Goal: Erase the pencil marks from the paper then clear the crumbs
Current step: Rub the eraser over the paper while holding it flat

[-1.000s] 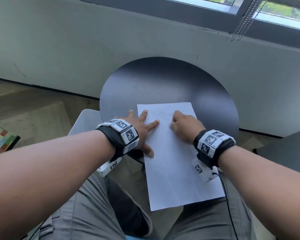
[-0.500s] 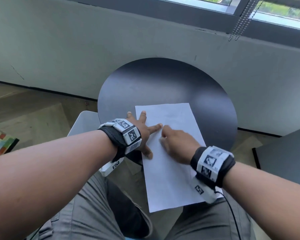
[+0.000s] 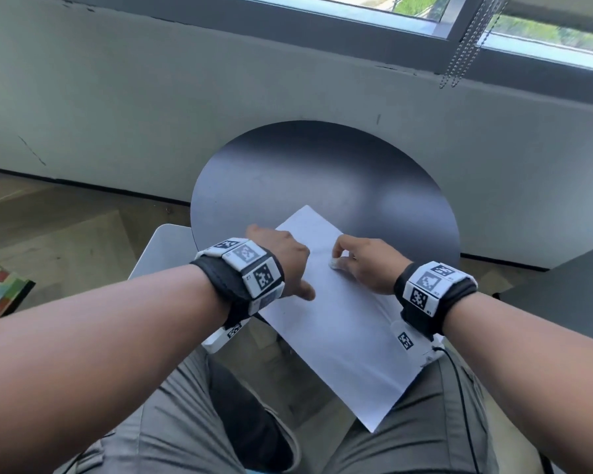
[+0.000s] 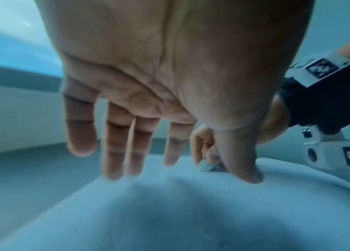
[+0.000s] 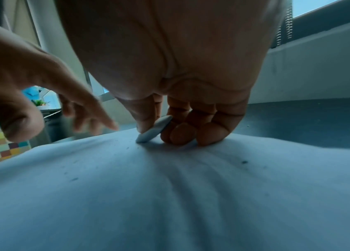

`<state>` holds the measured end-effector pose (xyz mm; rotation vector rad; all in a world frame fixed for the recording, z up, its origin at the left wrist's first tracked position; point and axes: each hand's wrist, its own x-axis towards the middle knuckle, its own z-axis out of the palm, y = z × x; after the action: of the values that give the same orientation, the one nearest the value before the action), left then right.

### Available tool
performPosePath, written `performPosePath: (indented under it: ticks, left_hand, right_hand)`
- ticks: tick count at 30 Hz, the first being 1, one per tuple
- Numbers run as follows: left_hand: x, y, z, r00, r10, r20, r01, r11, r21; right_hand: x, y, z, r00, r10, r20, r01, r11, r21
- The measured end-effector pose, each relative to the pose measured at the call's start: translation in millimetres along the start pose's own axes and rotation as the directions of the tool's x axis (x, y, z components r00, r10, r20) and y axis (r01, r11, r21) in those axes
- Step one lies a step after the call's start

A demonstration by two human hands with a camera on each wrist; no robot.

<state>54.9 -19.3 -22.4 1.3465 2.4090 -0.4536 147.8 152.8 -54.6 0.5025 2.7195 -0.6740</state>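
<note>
Head view: I see the white rectangular sheet of paper (image 3: 336, 313) lying skewed on the round dark table (image 3: 322, 172), its long axis running from far-left to near-right, the near corner overhanging my lap. My left hand (image 3: 281, 265) lies on the sheet's left edge with fingers straight; my right hand (image 3: 367, 265) pinches a small flat white eraser (image 3: 336, 262) at mid-sheet. Left wrist view: fingers (image 4: 114, 149) extended and spread, tips on the paper, thumb pressing down; blurred. Right wrist view: thumb and curled fingers (image 5: 182, 134) grip the eraser, its lower edge touching the paper; dark crumbs (image 5: 244, 162) lie scattered toward my wrist. Judgement: the right hand is nearer the crumbs; no pencil marks discernible.
</note>
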Motion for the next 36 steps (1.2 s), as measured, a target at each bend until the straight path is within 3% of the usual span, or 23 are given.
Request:
performPosePath:
  ticks: [3, 7, 12, 16, 17, 22, 24, 27, 29, 33, 36]
  left_hand:
    - [10, -6, 23, 0.997, 0.080, -0.015, -0.081, 0.995, -0.063]
    - [14, -14, 41, 0.995, 0.096, 0.000, -0.095, 0.989, -0.110]
    - [14, -16, 51, 0.997, 0.070, 0.008, -0.069, 0.986, -0.154]
    - [14, -14, 50, 0.999, 0.038, 0.016, -0.035, 0.988, -0.147]
    - [14, -13, 49, 0.999, 0.029, 0.024, -0.025, 0.989, -0.149]
    - [16, -10, 44, 0.998, 0.011, 0.055, -0.003, 0.990, -0.142]
    - [17, -8, 41, 0.998, 0.011, 0.068, -0.002, 0.991, -0.131]
    - [19, -6, 38, 0.997, 0.000, 0.079, 0.009, 0.994, -0.107]
    - [19, -5, 36, 0.996, -0.005, 0.085, 0.013, 0.995, -0.096]
    - [20, -4, 34, 0.997, 0.004, 0.078, 0.003, 0.996, -0.093]
    - [21, -5, 35, 0.996, -0.001, 0.084, 0.009, 0.995, -0.095]
  right_hand:
    - [1, -5, 1, 1.000, -0.017, 0.004, 0.018, 0.998, -0.058]
    - [-7, -18, 9, 0.999, 0.037, -0.036, -0.041, 0.994, -0.097]
    - [-34, -46, 39, 0.974, -0.216, 0.075, 0.226, 0.958, -0.177]
    - [-13, -27, 15, 0.999, 0.017, -0.042, -0.023, 0.990, -0.142]
    - [-13, -26, 14, 0.998, 0.028, -0.050, -0.034, 0.990, -0.135]
    - [-47, -40, 35, 0.971, -0.178, 0.160, 0.208, 0.958, -0.195]
    - [-38, -35, 31, 0.984, -0.152, 0.091, 0.170, 0.956, -0.239]
    - [-15, -30, 18, 0.999, -0.019, -0.037, 0.010, 0.973, -0.230]
    - [-19, -33, 19, 0.999, -0.045, 0.016, 0.047, 0.971, -0.234]
    - [-48, -35, 29, 0.951, -0.184, 0.248, 0.257, 0.917, -0.305]
    - [-28, -31, 22, 0.979, -0.161, 0.123, 0.196, 0.909, -0.368]
